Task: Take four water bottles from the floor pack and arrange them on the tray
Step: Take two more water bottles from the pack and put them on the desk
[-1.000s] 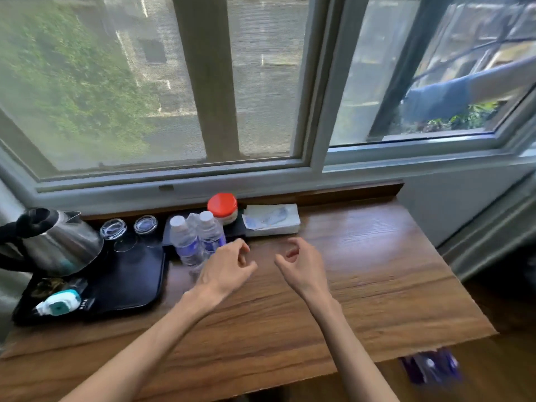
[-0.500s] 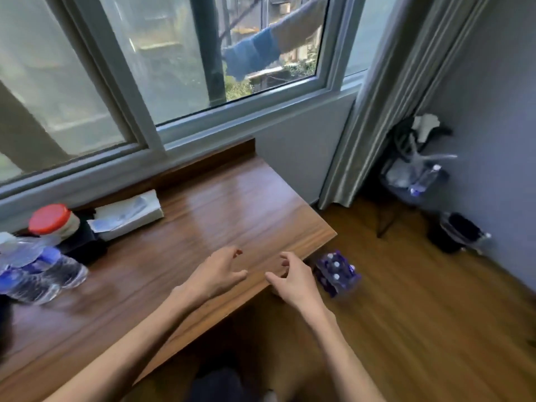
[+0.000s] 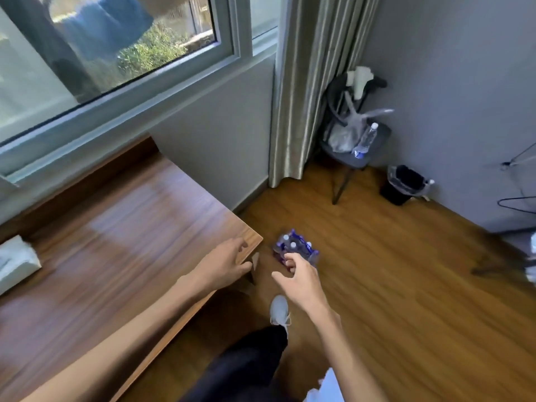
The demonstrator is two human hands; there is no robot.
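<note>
A purple-wrapped pack of water bottles (image 3: 294, 247) with white caps sits on the wooden floor just past the table's right corner. My right hand (image 3: 301, 278) hovers above the pack's near side with loosely spread fingers, holding nothing. Over the table's right corner (image 3: 252, 237) my left hand (image 3: 224, 264) is open and empty, fingers slightly curled. The tray and the bottles placed on it are out of view to the left.
A white tissue box (image 3: 16, 261) lies at the table's left edge. My foot in a white shoe (image 3: 280, 310) stands near the pack. A grey chair (image 3: 355, 153) holding a bottle and a plastic bag, and a black bin (image 3: 403, 184), stand by the curtain.
The view has swung right and down from the tray to the floor. Both hands moved toward the table's right corner, and my right hand now reaches over the pack.
</note>
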